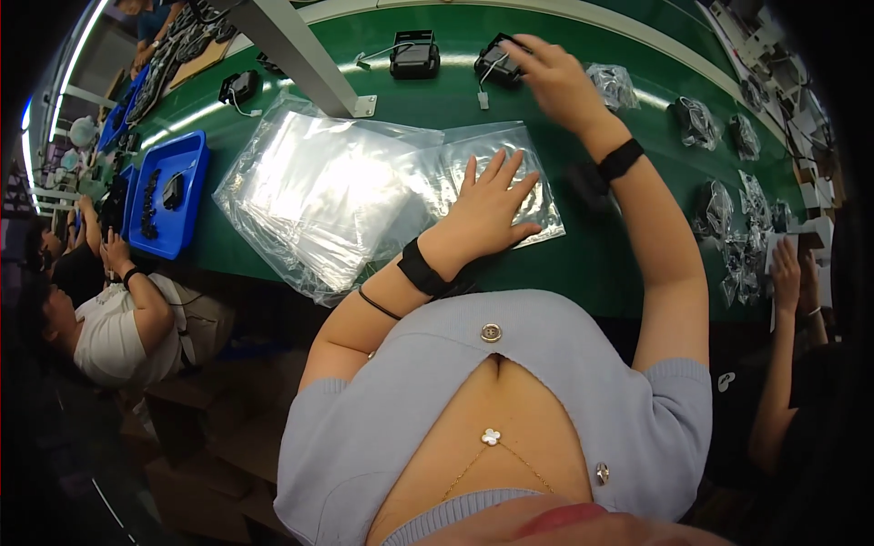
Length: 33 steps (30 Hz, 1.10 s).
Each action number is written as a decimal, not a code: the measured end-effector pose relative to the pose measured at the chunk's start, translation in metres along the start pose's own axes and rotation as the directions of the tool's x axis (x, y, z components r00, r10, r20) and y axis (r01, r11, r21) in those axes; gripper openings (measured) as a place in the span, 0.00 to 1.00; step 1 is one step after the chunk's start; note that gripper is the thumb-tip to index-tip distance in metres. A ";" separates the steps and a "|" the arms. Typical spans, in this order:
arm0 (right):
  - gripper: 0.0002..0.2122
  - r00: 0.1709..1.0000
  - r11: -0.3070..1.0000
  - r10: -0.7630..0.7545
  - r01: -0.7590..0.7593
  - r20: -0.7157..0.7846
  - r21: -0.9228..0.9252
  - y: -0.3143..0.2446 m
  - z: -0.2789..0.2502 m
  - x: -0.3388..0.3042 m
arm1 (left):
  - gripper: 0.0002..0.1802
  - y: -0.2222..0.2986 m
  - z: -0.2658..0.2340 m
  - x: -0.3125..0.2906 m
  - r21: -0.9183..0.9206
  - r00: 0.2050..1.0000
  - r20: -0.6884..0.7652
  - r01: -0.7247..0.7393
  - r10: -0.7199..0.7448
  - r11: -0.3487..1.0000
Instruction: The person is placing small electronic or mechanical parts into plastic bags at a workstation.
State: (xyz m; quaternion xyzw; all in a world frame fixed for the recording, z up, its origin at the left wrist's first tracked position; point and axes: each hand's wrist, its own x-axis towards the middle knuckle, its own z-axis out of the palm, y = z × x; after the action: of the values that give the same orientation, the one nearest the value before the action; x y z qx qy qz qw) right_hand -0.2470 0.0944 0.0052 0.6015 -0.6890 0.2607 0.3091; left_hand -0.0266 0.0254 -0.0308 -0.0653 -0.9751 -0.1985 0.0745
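My left hand lies flat with spread fingers on a clear plastic bag. To its left is a large, shiny stack of clear plastic bags, overlapping that one. My right hand reaches to the far side of the table, its fingers stretched over the right edge of a small black box-shaped device with a bracket. From this device a pale cable with a white connector hangs toward me. Whether the fingertips press on the device, I cannot tell. Another such black device stands to its left.
A metal post rises behind the bags. Several bagged devices lie on the green table to the right. At left are another black device and a blue tray with small dark parts. Other people work at both sides.
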 end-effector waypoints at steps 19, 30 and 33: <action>0.10 0.929 0.833 0.359 -0.277 0.086 -0.479 0.036 0.065 0.005 | 0.32 -0.002 0.003 -0.005 -0.010 0.999 -0.017 -0.051 0.051 0.999; 0.24 0.672 0.695 0.708 -0.608 0.218 -0.384 0.015 0.066 0.020 | 0.20 -0.006 0.003 0.001 0.034 0.989 0.006 -0.148 0.148 0.988; 0.22 0.789 0.817 0.546 -0.427 0.282 -0.387 0.062 0.065 -0.019 | 0.16 -0.005 0.000 0.006 0.057 0.974 -0.106 -0.194 0.199 0.979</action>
State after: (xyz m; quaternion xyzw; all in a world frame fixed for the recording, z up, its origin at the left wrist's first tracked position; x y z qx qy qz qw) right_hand -0.3137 0.0684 -0.0521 0.3849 -0.8997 0.1015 0.1791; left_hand -0.0329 0.0214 -0.0320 -0.1486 -0.9625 -0.1707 0.1497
